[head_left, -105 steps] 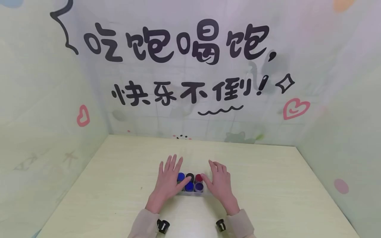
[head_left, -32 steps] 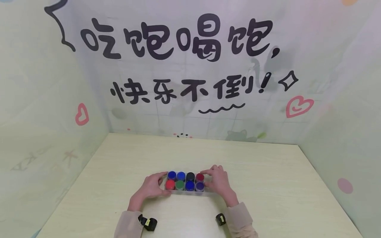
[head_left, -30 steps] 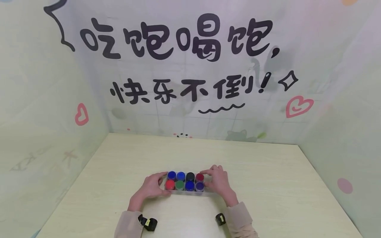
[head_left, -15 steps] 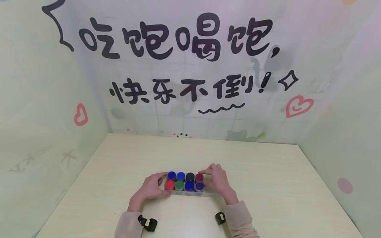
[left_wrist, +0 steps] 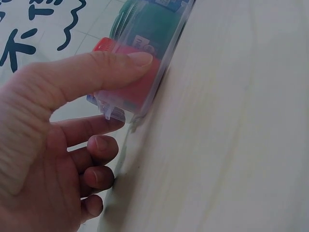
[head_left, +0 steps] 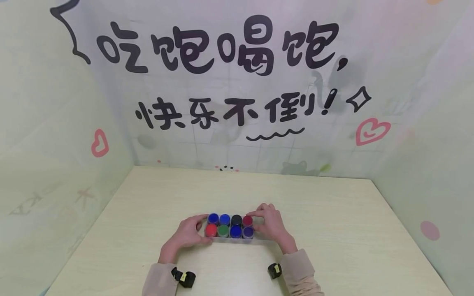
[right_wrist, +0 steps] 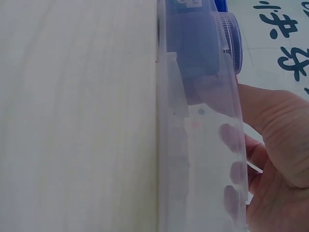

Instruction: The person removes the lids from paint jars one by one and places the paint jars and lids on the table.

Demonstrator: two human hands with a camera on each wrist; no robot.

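Note:
A clear plastic box (head_left: 237, 240) on the table holds two rows of small paint jars. Its back row ends at the right in a dark-red-capped jar (head_left: 247, 221), with a purple-capped jar (head_left: 248, 232) in front of it. My left hand (head_left: 187, 233) grips the left end of the box. In the left wrist view, its thumb presses the front wall over the red jar (left_wrist: 130, 84). My right hand (head_left: 272, 223) reaches into the box's right part, index finger and thumb at the dark-red-capped jar. Through the clear wall (right_wrist: 212, 154), the right wrist view shows its other fingers bent.
A pale wooden tabletop (head_left: 333, 230) surrounds the box. Printed cloth walls (head_left: 237, 152) stand behind and on both sides. A black wrist camera (head_left: 187, 279) hangs below the left sleeve, another wrist camera (head_left: 275, 271) by the right sleeve.
The left hand has moved from above the left jars to the box's left end and grips it. The right hand has closed in on the dark-red-capped jar; lately both are nearly still.

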